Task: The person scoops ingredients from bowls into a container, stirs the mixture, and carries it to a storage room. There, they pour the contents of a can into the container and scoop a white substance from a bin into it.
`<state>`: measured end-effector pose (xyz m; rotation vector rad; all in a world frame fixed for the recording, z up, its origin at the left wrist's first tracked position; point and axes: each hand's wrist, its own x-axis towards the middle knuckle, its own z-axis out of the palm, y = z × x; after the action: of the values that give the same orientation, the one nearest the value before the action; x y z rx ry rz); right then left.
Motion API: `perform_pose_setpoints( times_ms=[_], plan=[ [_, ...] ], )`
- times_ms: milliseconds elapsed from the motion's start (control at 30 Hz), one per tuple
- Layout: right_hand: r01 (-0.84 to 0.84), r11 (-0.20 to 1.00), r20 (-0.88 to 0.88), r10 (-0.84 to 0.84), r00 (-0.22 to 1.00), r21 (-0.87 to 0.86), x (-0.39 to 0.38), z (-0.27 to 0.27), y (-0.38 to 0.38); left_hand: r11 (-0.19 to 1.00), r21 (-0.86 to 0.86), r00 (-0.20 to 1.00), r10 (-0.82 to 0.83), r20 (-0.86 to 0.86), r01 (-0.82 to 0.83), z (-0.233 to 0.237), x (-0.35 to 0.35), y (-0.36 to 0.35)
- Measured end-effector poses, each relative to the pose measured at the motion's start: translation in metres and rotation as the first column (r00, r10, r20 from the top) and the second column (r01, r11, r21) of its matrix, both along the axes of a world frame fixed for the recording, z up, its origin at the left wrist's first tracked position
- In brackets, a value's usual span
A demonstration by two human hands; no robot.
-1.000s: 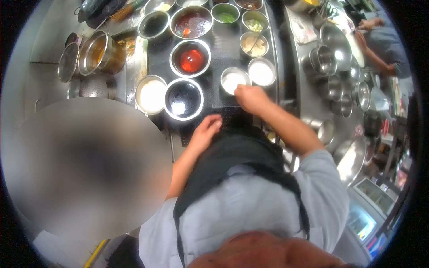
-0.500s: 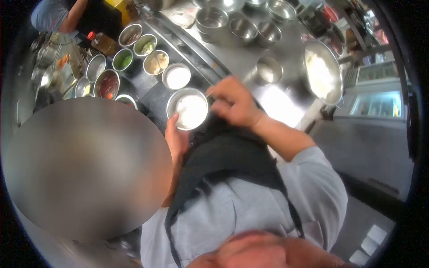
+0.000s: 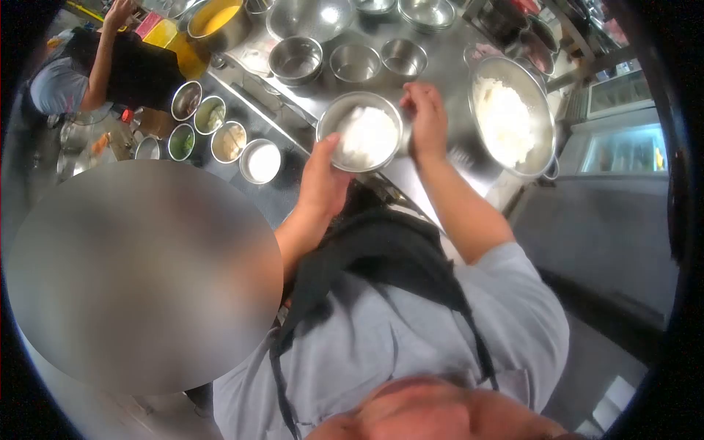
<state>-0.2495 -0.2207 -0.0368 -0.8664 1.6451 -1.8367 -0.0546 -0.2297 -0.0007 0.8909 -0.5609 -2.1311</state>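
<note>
My left hand (image 3: 323, 180) grips a round metal bowl (image 3: 325, 119) by its near left rim, thumb over the edge. Bright white contents (image 3: 369, 136) fill much of it; their kind is washed out by glare. Close to the bowl's right rim is my right hand (image 3: 428, 121), its fingers curled inward. Whether anything is pinched in those fingers cannot be made out. The bowl is above the edge of the steel counter.
Several metal cups with ingredients, one holding white stuff (image 3: 261, 161), stand to the left. Steel pots (image 3: 355, 63) line the counter's far side. A large handled bowl (image 3: 544, 139) of white food is at right. Another person (image 3: 103, 73) works at upper left. A grey blur hides the lower left.
The bowl in my left hand has moved up and right, over the steel counter. My right hand has shifted right and up beside it. The view has turned, so the counter items shift left.
</note>
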Motion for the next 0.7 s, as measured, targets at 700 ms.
perform_pose_setpoints(
  times_ms=[700],
  plan=[
    [-0.271, 0.719, 0.722, 0.683, 0.109, -0.640, -0.094, -0.011, -0.035, 0.983, -0.183, 0.730, 0.146, 0.667, -0.029, -0.080, -0.088, -0.117]
  ],
)
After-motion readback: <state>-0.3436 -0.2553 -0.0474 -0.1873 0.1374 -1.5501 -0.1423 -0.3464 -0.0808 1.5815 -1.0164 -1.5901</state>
